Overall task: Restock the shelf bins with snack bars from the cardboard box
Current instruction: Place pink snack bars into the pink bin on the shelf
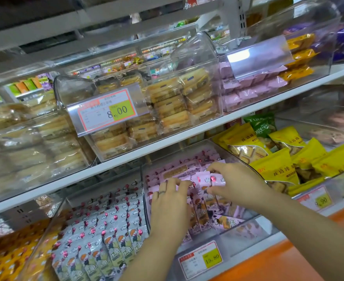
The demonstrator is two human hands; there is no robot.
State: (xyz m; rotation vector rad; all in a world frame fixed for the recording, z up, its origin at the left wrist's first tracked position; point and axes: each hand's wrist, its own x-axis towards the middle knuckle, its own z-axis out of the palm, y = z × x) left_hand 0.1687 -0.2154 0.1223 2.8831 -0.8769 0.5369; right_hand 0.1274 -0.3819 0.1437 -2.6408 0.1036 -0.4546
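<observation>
While both hands cover them, pink snack bars partly hidden, bin edge blurred

Pink snack bars packed upright in clear bin.

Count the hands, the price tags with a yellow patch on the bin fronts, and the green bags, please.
hands: 2, the left hand and the right hand, which grips pink packets
price tags: 3
green bag: 1
total: 6
</observation>
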